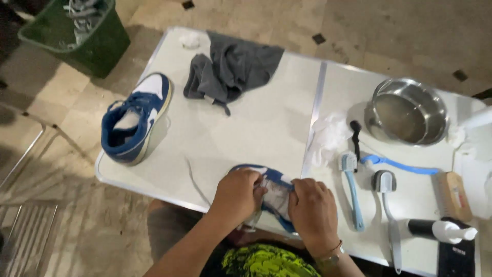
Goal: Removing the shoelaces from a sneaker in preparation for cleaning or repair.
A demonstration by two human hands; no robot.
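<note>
At the near edge of the white folding worktop (246, 133), both hands are closed on a blue-and-white sneaker (274, 192) that lies between them, partly hidden by the fingers. The left hand (237, 195) grips its left side with fingers curled over the upper; the right hand (311, 211), with a thin bracelet at the wrist, clamps the right side — thumb and fingers pinching near the tongue. A loose pale shoelace (193, 177) lies on the worktop just left of the left hand.

Well apart, at the far left edge, a second blue-and-white high-top sneaker (136, 119) stands upright, its opening toward the camera. Behind it a crumpled dark grey cloth (230, 69) lies near the far edge, with a small white wad (189, 39) beside it.

To the right of the held shoe lie crumpled white tissue (328, 136), a light blue long-handled brush (352, 190), a thin blue toothbrush-like brush (400, 165) and a grey-headed brush with a pale handle (389, 215). Farther right — a wooden-backed scrub brush (453, 195) and a white-capped bottle lying on its side (441, 230). A round stainless steel bowl (409, 110) sits at the far right. A green plastic crate (77, 36) stands on the tiled floor beyond the worktop's left corner.
</note>
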